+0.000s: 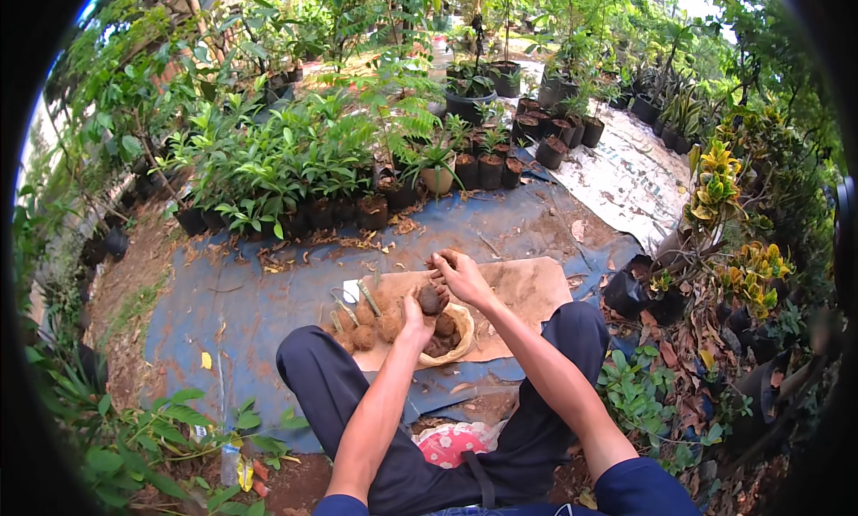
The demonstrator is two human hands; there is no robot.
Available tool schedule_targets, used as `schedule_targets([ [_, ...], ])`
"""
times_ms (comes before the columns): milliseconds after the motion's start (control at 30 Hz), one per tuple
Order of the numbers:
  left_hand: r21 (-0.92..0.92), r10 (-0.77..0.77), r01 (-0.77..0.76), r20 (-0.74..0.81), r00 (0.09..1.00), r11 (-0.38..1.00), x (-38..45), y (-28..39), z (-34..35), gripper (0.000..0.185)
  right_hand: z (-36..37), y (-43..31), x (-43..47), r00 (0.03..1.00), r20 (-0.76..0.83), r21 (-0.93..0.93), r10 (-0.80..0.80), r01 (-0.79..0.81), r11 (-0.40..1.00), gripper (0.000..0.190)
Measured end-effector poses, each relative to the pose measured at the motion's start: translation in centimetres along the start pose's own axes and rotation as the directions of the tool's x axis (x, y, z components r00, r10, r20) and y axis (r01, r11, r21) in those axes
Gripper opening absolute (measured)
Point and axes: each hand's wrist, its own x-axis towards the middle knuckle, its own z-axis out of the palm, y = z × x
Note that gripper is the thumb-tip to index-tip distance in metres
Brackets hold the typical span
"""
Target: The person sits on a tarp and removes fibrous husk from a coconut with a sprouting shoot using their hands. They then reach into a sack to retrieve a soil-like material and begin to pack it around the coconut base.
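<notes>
My left hand (418, 317) is closed around a dark, round ball of soil or potting mix (431, 300). Just above and to its right is my right hand (459, 275), its fingers curled together near the ball; whether they pinch anything is too small to make out. Under my hands sits an open sack with a rolled rim (464, 342), holding dark soil and a brown ball (444, 325). Left of the sack, several brown fibre-covered balls (364, 338) rest in a group, some with pale green cut stems (369, 297) sticking up from them.
A brown sheet (523, 288) lies under these things, on a blue tarpaulin (228, 315). A small white piece (351, 291) is by the stems. Potted plants (288, 161) line the far side. Croton shrubs (717, 181) stand at right, and a plastic bottle (230, 464) is at lower left.
</notes>
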Motion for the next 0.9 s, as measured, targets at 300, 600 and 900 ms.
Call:
schedule_targets([
  [300, 0.006, -0.021, 0.021, -0.023, 1.000, 1.000, -1.5, 2.0, 0.0, 0.017, 0.1, 0.4, 0.5, 0.999, -0.020, 0.059, 0.029, -0.027, 0.998, 0.045],
  [600, -0.159, -0.018, 0.032, 0.085, 0.996, 0.987, -0.9, 2.5, 1.1, 0.020, 0.6, 0.3, 0.9, 1.000, 0.010, 0.184, 0.027, -0.028, 0.983, 0.050],
  [900, 0.087, 0.139, -0.144, 0.061, 0.988, 0.986, -1.7, 2.8, 1.8, 0.034, 0.8, 1.3, 1.2, 0.996, -0.039, 0.263, 0.077, -0.064, 0.963, 0.054],
])
